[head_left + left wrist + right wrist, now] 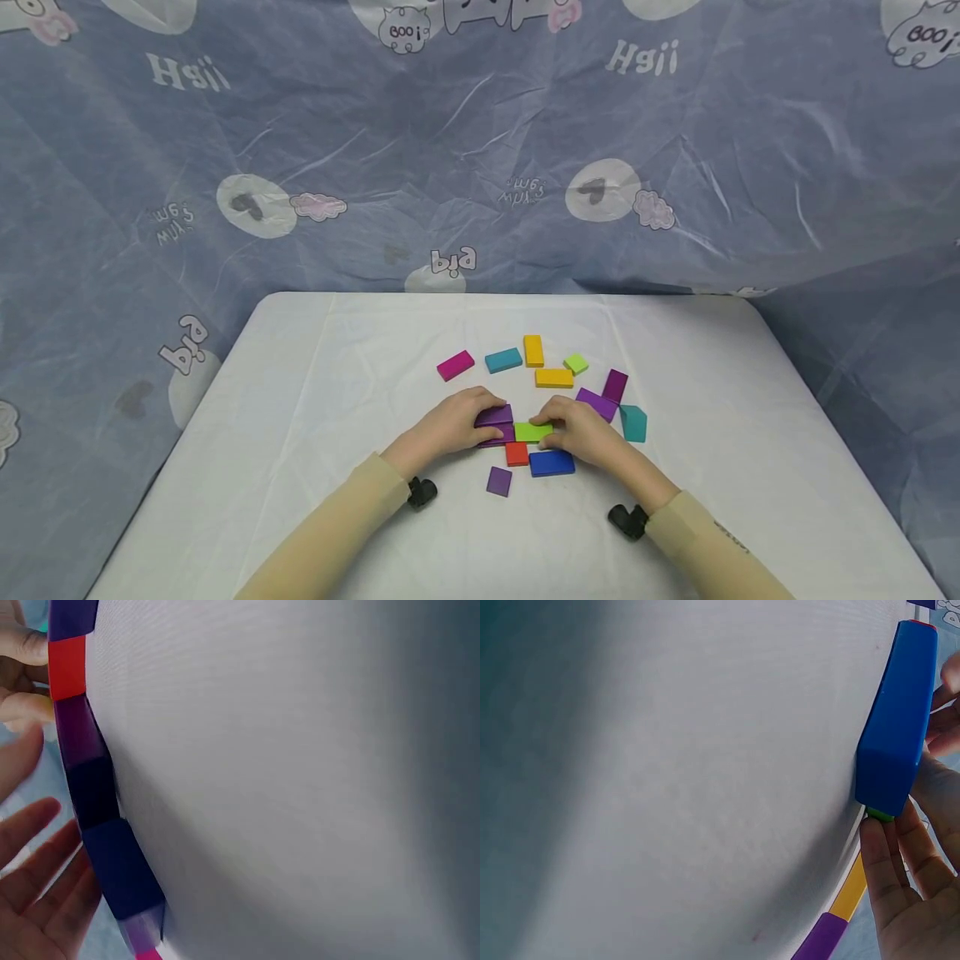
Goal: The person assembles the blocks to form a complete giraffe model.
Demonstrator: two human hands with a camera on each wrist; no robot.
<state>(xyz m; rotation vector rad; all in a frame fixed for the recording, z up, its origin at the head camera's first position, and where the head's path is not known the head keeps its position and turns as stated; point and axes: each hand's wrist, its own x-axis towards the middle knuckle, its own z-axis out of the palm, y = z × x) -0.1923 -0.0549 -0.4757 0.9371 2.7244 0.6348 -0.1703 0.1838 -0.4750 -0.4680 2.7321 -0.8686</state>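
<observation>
In the head view my left hand (pixel 448 422) holds a pair of purple blocks, its fingers at the far edge of the upper purple block (pixel 496 414) and its thumb over the lower purple block (pixel 505 433). My right hand (pixel 588 432) pinches a lime green block (pixel 532 432) that lies against their right side. Just below sit a red block (pixel 517 454) and a blue block (pixel 552 463). The blue block (pixel 898 712) hides most of the green one in the right wrist view. Blocks partly cover the left fingers (pixel 56 896) in the left wrist view.
A small purple square (pixel 499 481) lies nearest the person. Behind the hands are a magenta block (pixel 455 365), a teal-blue block (pixel 503 360), yellow blocks (pixel 553 378) and a small green block (pixel 576 363). More purple blocks (pixel 597 404) and a teal piece (pixel 633 423) lie right, on the white table (pixel 345 358).
</observation>
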